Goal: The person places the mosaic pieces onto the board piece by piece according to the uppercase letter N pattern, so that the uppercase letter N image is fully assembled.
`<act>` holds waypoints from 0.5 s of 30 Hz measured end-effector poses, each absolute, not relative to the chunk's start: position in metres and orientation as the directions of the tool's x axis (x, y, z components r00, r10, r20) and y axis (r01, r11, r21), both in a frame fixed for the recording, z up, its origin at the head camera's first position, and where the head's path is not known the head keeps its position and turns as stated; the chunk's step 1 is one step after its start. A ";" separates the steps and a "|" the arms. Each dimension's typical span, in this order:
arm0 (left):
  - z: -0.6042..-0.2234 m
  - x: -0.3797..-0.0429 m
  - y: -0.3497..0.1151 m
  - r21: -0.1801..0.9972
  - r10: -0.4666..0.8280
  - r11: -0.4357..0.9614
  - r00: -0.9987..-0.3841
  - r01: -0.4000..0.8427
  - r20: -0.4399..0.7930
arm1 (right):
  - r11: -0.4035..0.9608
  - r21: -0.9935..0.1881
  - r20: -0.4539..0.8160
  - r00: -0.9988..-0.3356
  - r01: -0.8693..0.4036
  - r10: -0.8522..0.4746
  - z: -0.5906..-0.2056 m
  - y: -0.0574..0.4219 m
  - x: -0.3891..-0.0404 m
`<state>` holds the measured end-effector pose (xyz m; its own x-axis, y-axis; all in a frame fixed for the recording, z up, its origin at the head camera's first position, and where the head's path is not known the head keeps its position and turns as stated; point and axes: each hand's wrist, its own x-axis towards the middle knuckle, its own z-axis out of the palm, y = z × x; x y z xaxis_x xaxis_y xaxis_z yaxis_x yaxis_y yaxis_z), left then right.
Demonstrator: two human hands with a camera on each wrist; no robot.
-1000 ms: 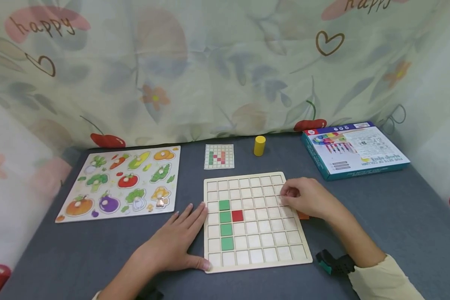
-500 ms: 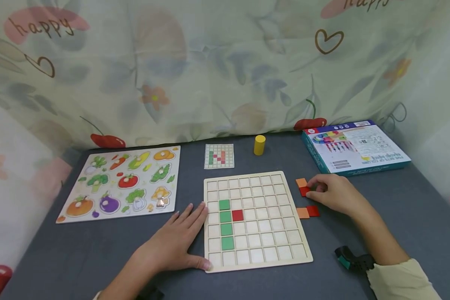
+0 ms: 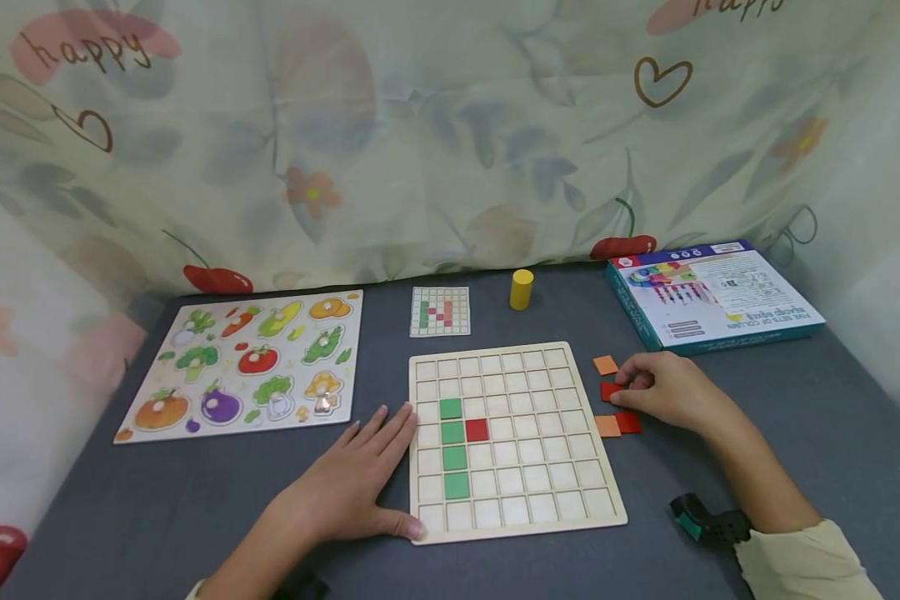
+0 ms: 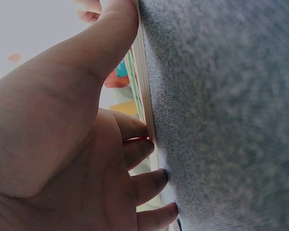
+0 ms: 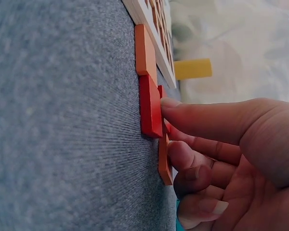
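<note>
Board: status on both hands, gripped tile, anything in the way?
Left hand on board, left edge. Right hand pinches red tile, right of board. Second red tile, two orange tiles close by; could crowd it.

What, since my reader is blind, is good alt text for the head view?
A person's right hand pinches a red tile beside a grid board bearing four green tiles and another red tile; the left hand touches its edge.

Right of the grid board (image 3: 506, 454), your right hand (image 3: 663, 390) covers part of the red tile (image 3: 609, 392) it pinches. Beyond the board, the squares on the printed card (image 3: 440, 312) blur together, and most print on the box (image 3: 720, 304), farther right, is too small to read. Nearer you than the board, your right sleeve (image 3: 806, 562) runs off the head view's lower edge.
</note>
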<state>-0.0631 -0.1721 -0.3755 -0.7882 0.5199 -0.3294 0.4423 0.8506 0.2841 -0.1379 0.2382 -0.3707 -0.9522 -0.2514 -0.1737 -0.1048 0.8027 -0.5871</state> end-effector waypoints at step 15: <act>-0.374 -0.063 -0.172 0.286 0.520 0.851 -0.788 0.441 -0.329 | 0.782 -0.606 -0.138 -0.950 -0.144 -0.282 -0.367 0.237 -0.135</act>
<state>-0.0627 -0.1717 -0.3743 -0.7883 0.5197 -0.3293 0.4413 0.8506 0.2860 -0.1349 0.2371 -0.3666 -0.9496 -0.2817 -0.1375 -0.1442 0.7821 -0.6063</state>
